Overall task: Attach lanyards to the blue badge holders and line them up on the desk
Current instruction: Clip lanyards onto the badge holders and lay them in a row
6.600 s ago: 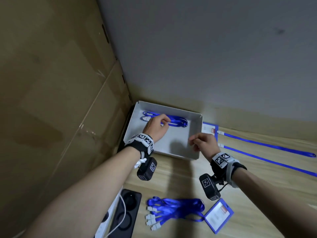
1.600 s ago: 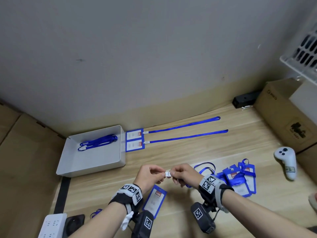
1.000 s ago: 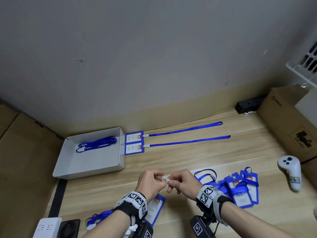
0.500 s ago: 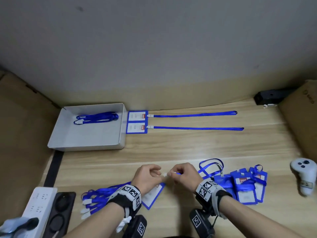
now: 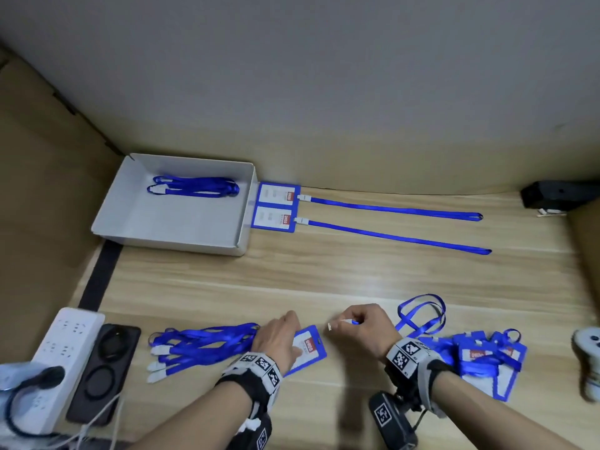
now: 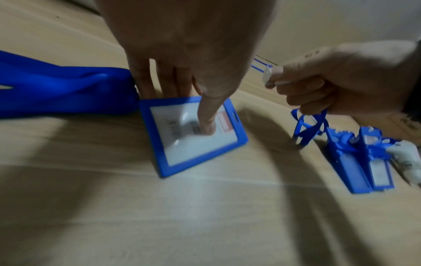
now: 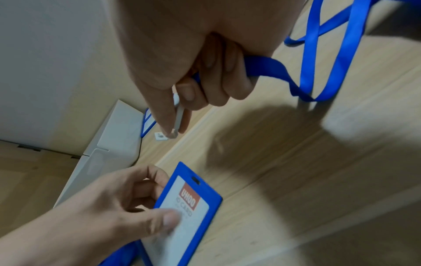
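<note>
A loose blue badge holder [image 5: 308, 347] lies flat on the desk near the front edge. My left hand [image 5: 290, 332] holds it, thumb pressing on its clear face [image 6: 200, 144] and fingers curled at its far edge. My right hand [image 5: 337, 324], a little to the right and above the desk, pinches the white clip [image 5: 329, 327] of a blue lanyard [image 5: 422, 315]. The strap runs through that fist [image 7: 262, 66] and loops behind it. The clip [image 7: 178, 117] is apart from the holder's slot. Two badges with lanyards attached [image 5: 276, 207] lie side by side at the back.
A bundle of spare lanyards [image 5: 201, 344] lies left of my left hand. More holders tangled in straps [image 5: 487, 355] are piled on the right. At back left is a white tray [image 5: 181, 237] holding lanyards [image 5: 194, 189]. Power strip [image 5: 65, 345], controller [image 5: 589, 352], black box [image 5: 558, 194].
My hands were together on the lanyard clip; now the left hand has dropped onto the badge holder on the desk. The right hand still holds the clip.
</note>
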A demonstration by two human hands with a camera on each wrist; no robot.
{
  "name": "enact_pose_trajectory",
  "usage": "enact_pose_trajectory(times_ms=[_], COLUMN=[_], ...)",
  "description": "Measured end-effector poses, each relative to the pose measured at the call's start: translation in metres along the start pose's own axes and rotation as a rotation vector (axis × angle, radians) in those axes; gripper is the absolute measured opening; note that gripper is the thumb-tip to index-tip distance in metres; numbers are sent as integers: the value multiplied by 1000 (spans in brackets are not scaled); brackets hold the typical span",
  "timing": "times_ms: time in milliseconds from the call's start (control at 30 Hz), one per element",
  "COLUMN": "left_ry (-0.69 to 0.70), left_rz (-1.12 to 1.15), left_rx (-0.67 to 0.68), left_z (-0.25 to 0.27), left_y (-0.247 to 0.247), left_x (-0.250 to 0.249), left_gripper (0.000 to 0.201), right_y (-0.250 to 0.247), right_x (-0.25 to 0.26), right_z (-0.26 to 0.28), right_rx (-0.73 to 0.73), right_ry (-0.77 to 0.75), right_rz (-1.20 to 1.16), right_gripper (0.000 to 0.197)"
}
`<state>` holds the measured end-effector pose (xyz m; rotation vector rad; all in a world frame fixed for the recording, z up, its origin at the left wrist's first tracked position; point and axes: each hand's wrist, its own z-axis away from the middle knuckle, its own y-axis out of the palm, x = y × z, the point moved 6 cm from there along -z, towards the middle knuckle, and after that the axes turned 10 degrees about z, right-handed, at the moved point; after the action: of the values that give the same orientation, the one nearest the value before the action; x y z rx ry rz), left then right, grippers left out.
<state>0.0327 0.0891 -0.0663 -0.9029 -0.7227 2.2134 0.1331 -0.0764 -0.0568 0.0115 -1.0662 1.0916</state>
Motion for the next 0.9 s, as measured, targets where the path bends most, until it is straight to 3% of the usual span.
enact_pose_trajectory(times_ms=[67, 267, 633, 800, 900], left_ry=[28, 136, 259, 241, 211], left_rz=[183, 425, 387, 287, 269], left_rx=[10, 46, 34, 19, 2], left_z=[3, 9, 18, 19, 17], left_y=[-3, -26, -58, -62, -67], left_x=[-2, -13, -40, -43, -42], left_gripper=[17, 13, 13, 15, 17], right_y=[-2, -8, -21, -32, -32], right_x=[-1, 12, 30, 34, 37], right_z=[2, 14, 30, 38, 40], right_rx=[2, 6, 68, 130, 231], right_ry=[21, 36, -63, -140, -127], right_rz=[4, -97, -175, -175, -141], right_gripper=[13, 13, 23, 5, 13])
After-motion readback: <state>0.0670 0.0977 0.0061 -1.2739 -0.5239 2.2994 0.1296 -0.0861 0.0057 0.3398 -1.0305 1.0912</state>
